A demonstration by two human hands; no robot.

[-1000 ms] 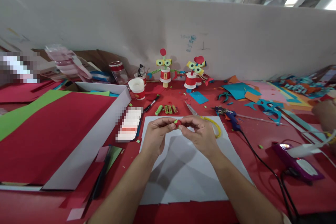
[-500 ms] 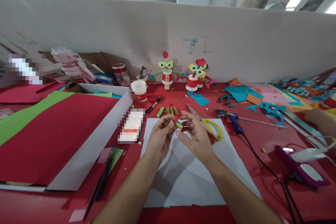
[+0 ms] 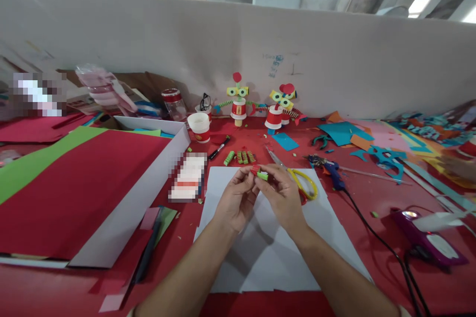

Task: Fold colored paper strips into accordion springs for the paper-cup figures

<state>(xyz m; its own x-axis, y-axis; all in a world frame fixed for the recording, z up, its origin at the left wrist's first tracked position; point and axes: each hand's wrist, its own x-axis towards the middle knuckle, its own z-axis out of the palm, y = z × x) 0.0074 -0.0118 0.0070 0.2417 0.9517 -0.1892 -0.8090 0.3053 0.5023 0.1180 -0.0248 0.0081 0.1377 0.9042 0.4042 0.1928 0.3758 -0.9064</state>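
Above a white sheet [image 3: 267,247], my left hand [image 3: 236,198] pinches a small red and green folded paper strip [image 3: 262,176]. My right hand [image 3: 284,195] has its fingers closed on the same strip from the right. Just beyond my hands lie several green and dark folded strips [image 3: 244,157] and a pale green one [image 3: 229,158]. Yellow-handled scissors [image 3: 307,184] rest to the right of my right hand, partly behind it.
Paper-cup figures [image 3: 238,109] stand by the wall, near a white cup [image 3: 199,128]. A glue gun [image 3: 334,174] with its cable and a purple power strip [image 3: 427,240] are at right. A box with coloured paper [image 3: 92,193] fills the left. Another person's hand [image 3: 455,168] shows at far right.
Both my hands have shifted slightly right, and my right fingers have closed in on the strip, whose green end now points more sideways. The other person's hand at right has moved.
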